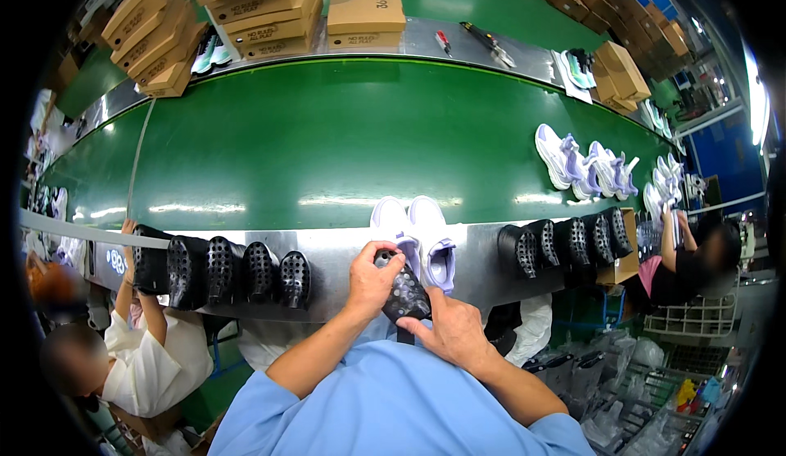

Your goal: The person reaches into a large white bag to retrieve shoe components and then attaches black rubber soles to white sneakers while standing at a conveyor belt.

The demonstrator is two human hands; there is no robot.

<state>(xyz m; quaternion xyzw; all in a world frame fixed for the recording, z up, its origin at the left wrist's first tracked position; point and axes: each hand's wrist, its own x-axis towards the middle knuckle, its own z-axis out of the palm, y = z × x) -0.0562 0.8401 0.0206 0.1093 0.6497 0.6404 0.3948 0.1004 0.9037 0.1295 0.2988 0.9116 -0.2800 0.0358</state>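
fingers of the left hand [370,286] pinch the upper end of a black dotted form [404,295], thumb on top, in the head view. right hand [455,325] has the lower end, thumb under the near edge, index finger up along its right side. so both hands are closed on the one piece, no wide gap either side. form sits tilted between them, over the near edge of the metal ledge [344,247], in front of the person's blue shirt [385,399]

white-and-lavender shoes [390,220], a pair, stand side by side just beyond the hands, toes away. the right one's opening is near the right index finger. can't tell if the form touches either shoe, hands cover that bit

more black forms [222,268] in a row on the left and dark forms [576,243] on the right, same ledge. green belt [327,145] beyond

risks as i read it: form looks glossy and the left hold is mostly fingertip, so if the right thumb slackens it could twist out and drop off the edge. swinging the upper end forward could knock or scuff the shoes, since they stand so close
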